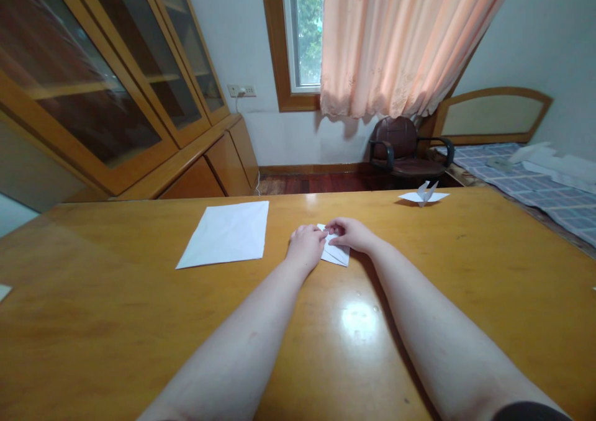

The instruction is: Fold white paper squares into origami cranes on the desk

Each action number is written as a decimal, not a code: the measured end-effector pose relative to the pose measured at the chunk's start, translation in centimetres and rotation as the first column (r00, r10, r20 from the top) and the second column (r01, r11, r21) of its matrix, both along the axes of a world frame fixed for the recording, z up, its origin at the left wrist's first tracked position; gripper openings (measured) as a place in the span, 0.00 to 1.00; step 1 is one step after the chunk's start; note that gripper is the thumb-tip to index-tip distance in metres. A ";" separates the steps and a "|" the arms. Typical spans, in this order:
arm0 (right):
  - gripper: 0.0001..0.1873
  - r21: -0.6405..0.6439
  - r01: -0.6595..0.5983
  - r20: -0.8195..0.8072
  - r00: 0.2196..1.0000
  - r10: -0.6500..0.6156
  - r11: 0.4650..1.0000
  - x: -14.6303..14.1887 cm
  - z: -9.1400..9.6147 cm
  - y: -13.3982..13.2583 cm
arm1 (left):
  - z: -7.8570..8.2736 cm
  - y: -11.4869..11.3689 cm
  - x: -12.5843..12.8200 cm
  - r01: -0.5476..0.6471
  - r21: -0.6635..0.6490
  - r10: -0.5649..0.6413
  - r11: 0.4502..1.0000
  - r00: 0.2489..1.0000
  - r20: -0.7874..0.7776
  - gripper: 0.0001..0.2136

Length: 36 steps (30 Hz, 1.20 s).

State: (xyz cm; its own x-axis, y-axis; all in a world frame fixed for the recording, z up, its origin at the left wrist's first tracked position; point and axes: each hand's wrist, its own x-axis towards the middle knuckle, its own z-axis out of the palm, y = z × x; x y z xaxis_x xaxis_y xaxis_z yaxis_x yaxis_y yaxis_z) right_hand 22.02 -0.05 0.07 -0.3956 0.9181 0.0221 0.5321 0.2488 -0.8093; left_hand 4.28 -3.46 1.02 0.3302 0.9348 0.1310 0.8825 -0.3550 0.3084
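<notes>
A small folded piece of white paper point(336, 256) lies on the wooden table, with crease lines showing on its near part. My left hand point(306, 245) rests over its left edge, fingers closed together and pressing on the paper. From the right, my right hand point(350, 234) reaches onto the upper part of the same paper, thumb and fingers bent in a pinch at a fold. The fingers cover much of the paper's far half. To the left of my hands lies a larger white sheet point(229, 233), flat with faint creases.
A folded paper crane point(423, 195) stands near the far right edge of the wooden table point(139, 328). Beyond the table are a brown armchair point(400, 148), a bed with a checked cover point(493, 172) and a glass-door cabinet point(153, 92). A pink curtain point(386, 42) hangs by the window.
</notes>
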 end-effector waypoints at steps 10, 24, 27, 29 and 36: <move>0.22 0.031 -0.018 -0.006 1.000 0.018 0.999 0.1 -0.5 0.3 | -0.3 -0.7 0.5 0.156 -0.150 -0.169 0.976 0.982 -0.081 0.27; 0.22 0.052 -0.018 0.020 1.000 0.016 0.999 0.2 -0.7 0.4 | -0.5 -1.1 0.8 0.156 -0.155 -0.165 0.975 0.985 -0.042 0.45; 0.22 0.055 -0.015 0.031 0.999 0.013 0.998 0.2 -0.7 0.4 | -0.5 -1.2 0.9 0.151 -0.164 -0.159 0.975 0.987 -0.037 0.45; 0.22 0.055 -0.011 0.044 0.999 0.009 0.998 0.1 -0.5 0.4 | -0.5 -1.2 1.0 0.141 -0.166 -0.149 0.976 0.988 -0.040 0.44; 0.22 0.037 -0.017 0.020 1.000 0.016 0.999 0.2 -0.7 0.4 | -0.5 -1.3 1.1 0.123 -0.173 -0.134 0.977 0.989 -0.057 0.44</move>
State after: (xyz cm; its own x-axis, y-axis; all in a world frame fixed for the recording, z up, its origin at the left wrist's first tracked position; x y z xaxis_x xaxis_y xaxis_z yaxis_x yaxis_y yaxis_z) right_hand 22.17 0.38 -0.65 -0.4115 0.9101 0.0486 0.5431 0.2877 -0.7889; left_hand 5.42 -4.74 0.57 0.4519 0.8906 -0.0513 0.8538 -0.4151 0.3142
